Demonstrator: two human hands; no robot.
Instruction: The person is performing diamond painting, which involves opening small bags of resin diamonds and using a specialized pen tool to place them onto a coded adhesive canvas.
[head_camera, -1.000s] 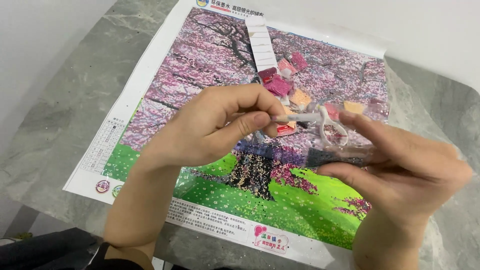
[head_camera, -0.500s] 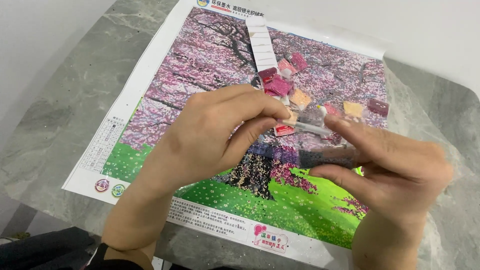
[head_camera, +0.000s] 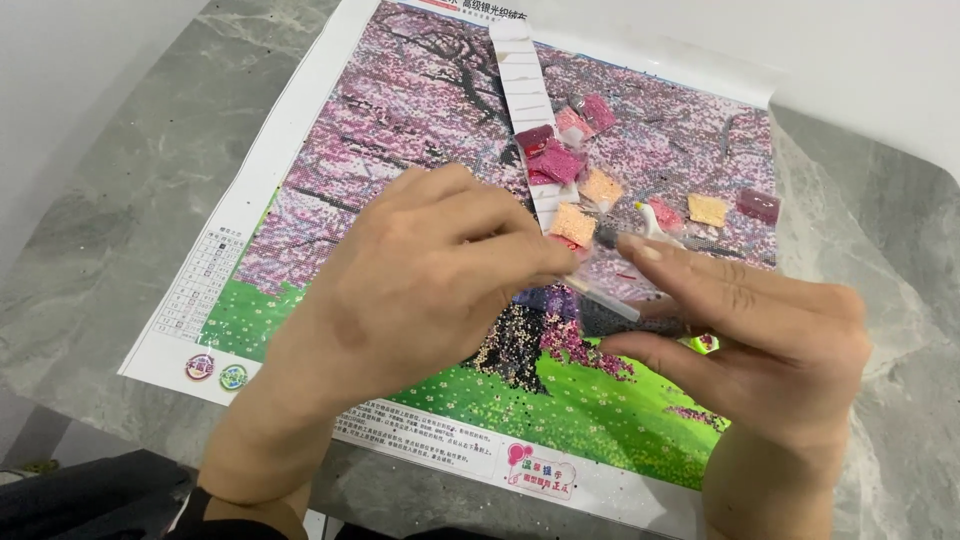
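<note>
Head view: left hand (head_camera: 420, 290) pinching white pen tool (head_camera: 605, 298), right hand (head_camera: 760, 320) gripping clear plastic bag (head_camera: 640, 275) around it. Held over diamond-painting canvas (head_camera: 400, 130) mid-tabletop (head_camera: 120, 200); bead packets (head_camera: 560, 160) toward far edge.

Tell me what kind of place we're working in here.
Probably a home hobby spot: a diamond-painting canvas of a blossoming tree lies on a grey marble-look table, with small bead packets scattered on it.

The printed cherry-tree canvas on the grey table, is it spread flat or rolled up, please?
Spread flat: the printed cherry-tree canvas lies open, corners visible on the grey table.
</note>
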